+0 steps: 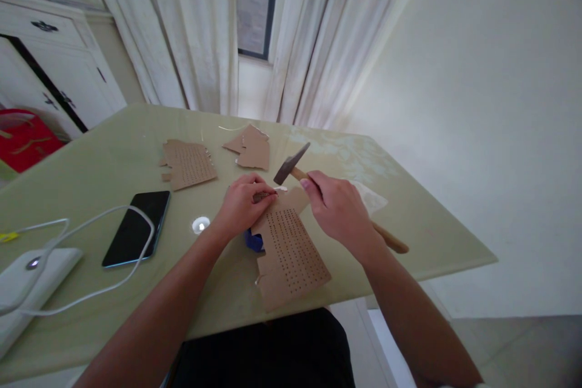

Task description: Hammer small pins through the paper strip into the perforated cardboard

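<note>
Fingers of right hand grip raised hammer; left hand low, pinching something unclear.

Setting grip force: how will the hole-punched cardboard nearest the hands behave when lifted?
The hole-punched cardboard is probably light, being a thin flat sheet. It likely holds its shape, yet may crease along the dense rows of holes. The narrow tabs on its notched left side could bend or tear if pinched.

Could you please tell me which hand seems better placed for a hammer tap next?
Probably the right hand: it holds the hammer, while the left hand is at the nearest cardboard.
</note>
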Tool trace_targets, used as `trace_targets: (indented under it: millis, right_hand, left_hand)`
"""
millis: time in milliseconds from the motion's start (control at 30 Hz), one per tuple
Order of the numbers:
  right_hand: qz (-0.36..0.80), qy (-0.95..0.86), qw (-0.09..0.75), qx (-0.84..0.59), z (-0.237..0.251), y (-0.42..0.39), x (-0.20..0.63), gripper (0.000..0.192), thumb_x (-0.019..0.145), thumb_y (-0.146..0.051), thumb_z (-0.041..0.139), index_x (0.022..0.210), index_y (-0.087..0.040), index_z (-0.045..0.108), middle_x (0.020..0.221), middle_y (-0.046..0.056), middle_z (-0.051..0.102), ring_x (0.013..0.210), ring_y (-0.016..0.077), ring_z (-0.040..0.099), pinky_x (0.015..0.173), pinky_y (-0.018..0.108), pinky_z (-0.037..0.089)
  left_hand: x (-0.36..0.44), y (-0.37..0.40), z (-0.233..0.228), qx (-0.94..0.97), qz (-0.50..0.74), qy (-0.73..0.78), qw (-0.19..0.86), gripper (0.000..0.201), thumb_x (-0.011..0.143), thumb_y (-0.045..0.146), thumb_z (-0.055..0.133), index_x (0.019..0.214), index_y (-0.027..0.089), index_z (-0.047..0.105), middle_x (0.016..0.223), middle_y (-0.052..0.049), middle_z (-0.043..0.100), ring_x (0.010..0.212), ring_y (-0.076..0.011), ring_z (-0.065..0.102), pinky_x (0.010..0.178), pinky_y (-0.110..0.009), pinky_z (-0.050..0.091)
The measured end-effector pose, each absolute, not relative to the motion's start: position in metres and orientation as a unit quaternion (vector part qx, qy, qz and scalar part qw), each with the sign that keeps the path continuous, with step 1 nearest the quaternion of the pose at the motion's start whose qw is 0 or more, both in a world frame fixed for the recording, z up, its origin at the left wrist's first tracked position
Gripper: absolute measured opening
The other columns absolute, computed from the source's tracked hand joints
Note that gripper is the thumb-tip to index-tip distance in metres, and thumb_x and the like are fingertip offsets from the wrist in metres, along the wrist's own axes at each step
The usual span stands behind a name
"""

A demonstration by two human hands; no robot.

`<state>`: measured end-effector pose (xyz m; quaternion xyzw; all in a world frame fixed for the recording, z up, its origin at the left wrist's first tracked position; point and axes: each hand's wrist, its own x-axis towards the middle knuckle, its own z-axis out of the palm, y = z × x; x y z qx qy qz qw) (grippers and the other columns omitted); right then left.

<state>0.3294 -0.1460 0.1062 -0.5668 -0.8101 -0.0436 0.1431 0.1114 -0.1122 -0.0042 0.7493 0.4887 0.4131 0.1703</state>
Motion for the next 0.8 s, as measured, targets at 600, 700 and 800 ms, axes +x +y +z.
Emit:
trace_targets:
  millis: [600, 700, 800]
  right_hand:
    - [-0.017, -0.811, 0.148, -0.566, 0.071, -0.145, 0.332, 0.033, 0.115, -0.035, 0.044, 0.104, -0.022, 0.073, 0.089, 0.007, 0.080, 0.077, 0.0239, 0.071, 0.066, 0.034, 0.031]
    - [-0.027, -0.798, 0.189, -0.572, 0.074, -0.144, 0.333, 0.037, 0.116, -0.036, 0.040, 0.104, -0.021, 0.071, 0.087, 0.008, 0.078, 0.078, 0.0242, 0.071, 0.066, 0.034, 0.032]
    - [-0.012, -0.816, 0.147, -0.558, 0.072, -0.146, 0.330, 0.032, 0.115, -0.033, 0.044, 0.103, -0.022, 0.071, 0.090, 0.007, 0.079, 0.078, 0.0233, 0.071, 0.066, 0.034, 0.031]
  left_hand:
    - [0.106, -0.123, 0.002, 0.781, 0.337, 0.513, 0.116, 0.049, 0.086, 0.058, 0.086, 0.118, 0.020, 0.083, 0.115, -0.011, 0.072, 0.109, -0.0336, 0.062, 0.102, -0.051, 0.048]
    - [0.106, -0.124, 0.002, 0.777, 0.337, 0.517, 0.124, 0.053, 0.086, 0.058, 0.087, 0.121, 0.020, 0.081, 0.118, -0.011, 0.071, 0.111, -0.0334, 0.062, 0.104, -0.051, 0.047]
    - [0.106, -0.124, 0.000, 0.769, 0.340, 0.526, 0.127, 0.054, 0.084, 0.059, 0.088, 0.121, 0.022, 0.080, 0.124, -0.011, 0.071, 0.116, -0.0348, 0.061, 0.108, -0.053, 0.045]
